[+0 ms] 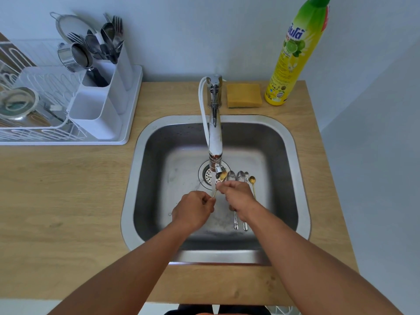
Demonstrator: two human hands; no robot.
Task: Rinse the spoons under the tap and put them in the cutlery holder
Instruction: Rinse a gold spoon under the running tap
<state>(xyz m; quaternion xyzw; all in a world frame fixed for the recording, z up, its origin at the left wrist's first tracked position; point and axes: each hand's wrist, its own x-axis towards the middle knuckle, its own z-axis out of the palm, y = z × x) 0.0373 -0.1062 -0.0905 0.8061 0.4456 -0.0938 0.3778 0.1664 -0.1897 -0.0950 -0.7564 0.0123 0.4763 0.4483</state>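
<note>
At about ten o'clock on the pale wooden bench (68, 189), the white plastic cutlery holder (103, 96) stands in the white wire dish rack (34, 130), its far compartment full of dark forks and spoons. In the square steel sink (281, 137) the left hand (193, 210) has its grip pinched shut on the handle of a small gold spoon (223, 175) — its bowl sits under the chrome tap's nozzle (215, 142), in the running water. At two o'clock of that hand the right hand (237, 194) curls its fingers closed around the same spoon near its bowl, with three silver spoons (231, 176) and a gold teaspoon (252, 179) lying on the sink floor just beside it.
</note>
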